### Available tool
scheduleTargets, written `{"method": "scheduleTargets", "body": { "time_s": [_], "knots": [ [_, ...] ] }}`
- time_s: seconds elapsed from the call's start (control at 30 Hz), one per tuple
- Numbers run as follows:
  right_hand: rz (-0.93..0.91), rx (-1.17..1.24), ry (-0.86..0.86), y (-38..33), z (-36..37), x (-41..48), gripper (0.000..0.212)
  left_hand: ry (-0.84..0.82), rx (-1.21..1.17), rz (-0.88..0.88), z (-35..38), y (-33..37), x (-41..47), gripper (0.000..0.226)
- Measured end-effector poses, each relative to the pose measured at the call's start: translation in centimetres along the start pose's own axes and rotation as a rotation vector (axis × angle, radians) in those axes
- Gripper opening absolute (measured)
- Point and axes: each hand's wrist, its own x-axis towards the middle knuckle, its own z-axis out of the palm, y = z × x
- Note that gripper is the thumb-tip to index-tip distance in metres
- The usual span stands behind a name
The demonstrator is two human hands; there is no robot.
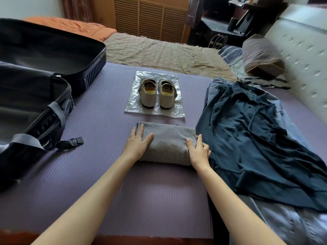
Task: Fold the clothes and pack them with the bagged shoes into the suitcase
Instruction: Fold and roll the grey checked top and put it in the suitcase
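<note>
Overhead view of a bed during packing, items listed in descending size.

A purple ribbed mat [99,174] is covering the near part of the bed, with a beige sheet [159,52] lying beyond it. A black suitcase [35,96] is lying open on the mat's left side, its lid tilting back toward an orange blanket [70,27]. 1 grey strap with a black buckle [77,140] is trailing out of the suitcase onto the mat.

On the right, a navy shirt [256,138] is lying unfolded and spread out, partly covering a lighter blue garment [217,84]. A grey pillow [261,55] is resting behind them, against a pale padded headboard [300,50].

At centre, a grey top [168,142] is lying on the mat, folded into a compact rectangle, its right end touching the shirt. It is lying outside the suitcase. Just beyond it, a clear plastic bag [177,110] is lying flat, and 2 beige shoes [148,93] are standing side by side on top of it, not inside it, toes pointing toward the camera. A coloured print is showing on the insoles; it is too small to read.

The left hand [139,144] is resting on the top's left end, fingers straight along the edge, thumb lying on the fabric, gripping nothing. The right hand [199,149] is mirroring it at the right end, fingers likewise extended and pressing.
</note>
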Motion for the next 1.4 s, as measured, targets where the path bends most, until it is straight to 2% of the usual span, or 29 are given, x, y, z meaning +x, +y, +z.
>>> {"method": "scheduleTargets", "body": {
  "time_s": [0.1, 0.27, 0.43, 0.5, 0.57, 0.63, 0.7, 0.97, 1.1, 1.4],
  "knots": [
    [0.045, -0.042, -0.022, -0.3, -0.5, -0.3, 0.066, 0.036, -0.179, -0.06, -0.3, -0.3, 0.0, 0.076],
    [0.124, 0.146, -0.106, -0.3, -0.7, -0.1, 0.054, -0.016, -0.431, -0.1, -0.9, -0.3, -0.5, 0.068],
    [0.16, 0.214, -0.129, -0.5, -0.8, -1.0, 0.056, -0.05, -0.503, -0.089, -1.8, -0.1, -1.2, 0.067],
    [0.215, 0.296, -0.172, -0.4, -0.9, -1.2, 0.068, -0.071, -0.538, -0.109, -2.1, -0.8, -1.4, 0.067],
    [0.261, 0.396, -0.214, -0.6, -1.2, -2.0, 0.053, -0.101, -0.58, -0.137, -2.4, -1.4, -1.6, 0.066],
    [0.298, 0.464, -0.258, -0.6, -1.3, -3.1, 0.037, -0.135, -0.599, -0.133, -2.9, -1.5, -2.1, 0.052],
    [0.316, 0.52, -0.278, 0.2, -1.0, -3.9, 0.039, -0.172, -0.601, -0.148, -3.2, -1.8, -2.6, 0.047],
    [0.194, 0.592, -0.336, -0.8, -0.8, -7.9, 0.047, -0.198, -0.733, -0.161, -4.6, -3.7, -5.4, 0.05],
    [0.169, 0.594, -0.29, -1.5, -0.7, -9.7, 0.037, -0.137, -0.759, -0.133, -5.1, -3.7, -6.7, 0.053],
    [0.023, 0.623, -0.268, -7.3, 0.1, -13.5, 0.038, -0.059, -0.766, -0.086, -11.2, -4.0, -9.2, 0.046]
  ]
}}
